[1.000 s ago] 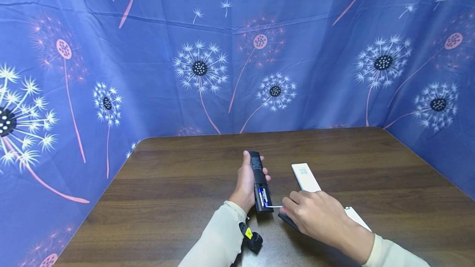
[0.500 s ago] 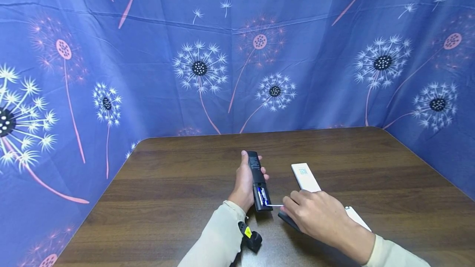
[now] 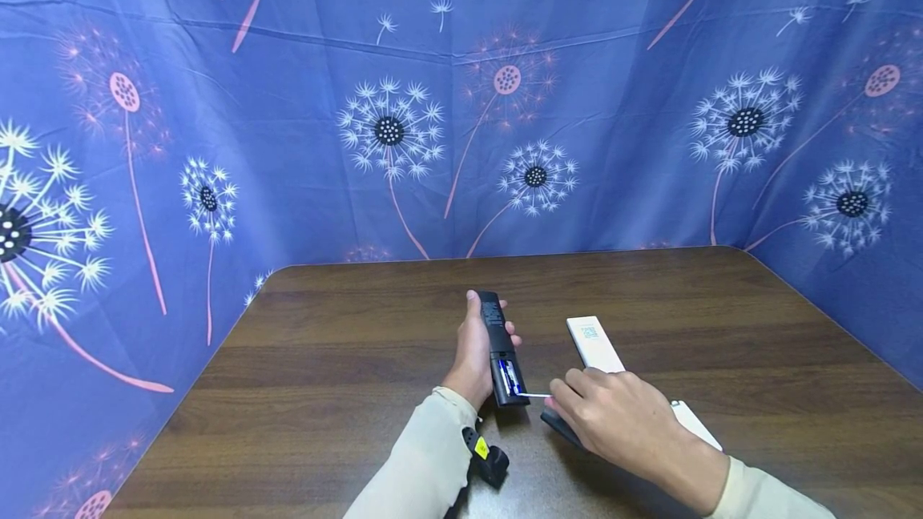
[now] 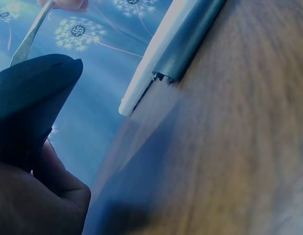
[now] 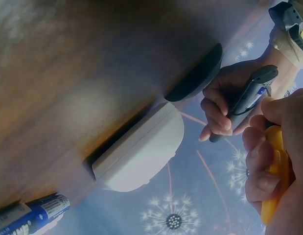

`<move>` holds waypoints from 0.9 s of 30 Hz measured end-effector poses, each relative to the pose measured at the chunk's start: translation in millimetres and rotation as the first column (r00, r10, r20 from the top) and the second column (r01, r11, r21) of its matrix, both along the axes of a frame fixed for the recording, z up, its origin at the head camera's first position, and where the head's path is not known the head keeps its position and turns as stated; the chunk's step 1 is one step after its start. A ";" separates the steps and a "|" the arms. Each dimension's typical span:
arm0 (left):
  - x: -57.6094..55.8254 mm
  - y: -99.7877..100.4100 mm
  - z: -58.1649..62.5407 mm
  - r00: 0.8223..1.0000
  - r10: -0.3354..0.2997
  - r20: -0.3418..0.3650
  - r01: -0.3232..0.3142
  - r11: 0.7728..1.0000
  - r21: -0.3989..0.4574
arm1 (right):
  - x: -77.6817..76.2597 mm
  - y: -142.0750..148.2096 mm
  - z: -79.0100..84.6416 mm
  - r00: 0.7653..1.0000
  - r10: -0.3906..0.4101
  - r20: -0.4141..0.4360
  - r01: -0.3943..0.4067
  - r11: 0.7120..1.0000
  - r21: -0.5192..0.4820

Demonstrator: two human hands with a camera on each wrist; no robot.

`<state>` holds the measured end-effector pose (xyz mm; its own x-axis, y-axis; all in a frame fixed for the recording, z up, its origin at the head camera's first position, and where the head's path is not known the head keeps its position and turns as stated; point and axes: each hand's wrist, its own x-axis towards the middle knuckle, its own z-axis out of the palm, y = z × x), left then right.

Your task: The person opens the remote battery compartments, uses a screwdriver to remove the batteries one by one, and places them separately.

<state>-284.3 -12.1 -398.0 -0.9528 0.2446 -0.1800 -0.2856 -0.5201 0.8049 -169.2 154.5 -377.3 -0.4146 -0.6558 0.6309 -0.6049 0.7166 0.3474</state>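
Note:
My left hand (image 3: 472, 355) grips a black remote control (image 3: 497, 327) with its back facing up and its lower end towards me. The battery bay is uncovered, with blue-and-white batteries (image 3: 509, 377) inside. In the right wrist view, my right hand (image 5: 298, 132) wraps its fingers round the yellow handle of a screwdriver (image 5: 276, 171). Its thin metal blade (image 3: 535, 396) reaches left to the bay's lower end, at the batteries. A dark curved piece (image 3: 561, 428) lies on the table, partly hidden below my right hand.
A long white object with a printed code (image 3: 594, 343) lies beyond my right hand. Another white piece (image 3: 695, 424) shows past my right wrist. A blue-and-black labelled cylinder (image 5: 36, 215) is at the right wrist view's corner. A patterned curtain (image 3: 447, 102) hangs behind the table (image 3: 346, 343).
My left hand and the remote have shifted slightly left and away from me. The blade's tip stays at the battery bay, and my right hand has hardly moved.

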 end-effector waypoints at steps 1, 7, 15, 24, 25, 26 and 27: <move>-0.1 0.1 0.3 1.000 0.002 0.006 -0.002 1.000 0.003 | -0.1 -0.2 -0.2 1.000 0.002 -0.006 -0.002 1.000 -0.003; -0.9 0.9 -0.3 1.000 0.008 0.007 -0.008 1.000 0.014 | 0.9 -0.3 -0.3 1.000 0.001 -0.009 -0.001 1.000 -0.011; -2.5 1.9 -0.4 1.000 0.026 0.002 -0.026 0.999 0.039 | 1.6 0.7 1.0 1.000 -0.005 -0.024 0.004 1.000 -0.024; -0.8 1.8 -1.7 1.000 0.017 0.004 -0.017 1.000 0.011 | 5.8 5.2 2.3 0.999 -0.034 0.036 0.035 0.999 -0.021; -0.3 1.7 -2.0 1.000 0.013 0.002 -0.013 1.000 0.000 | 6.5 5.7 2.4 0.998 -0.040 0.041 0.040 0.999 -0.019; 0.1 1.6 -2.0 1.000 0.009 0.001 -0.009 1.000 -0.011 | 7.0 6.2 2.5 0.998 -0.044 0.046 0.045 0.999 -0.017; 0.5 1.4 -2.4 1.000 0.003 -0.003 -0.003 1.000 -0.019 | 7.4 6.9 2.5 0.998 -0.048 0.051 0.049 0.999 -0.015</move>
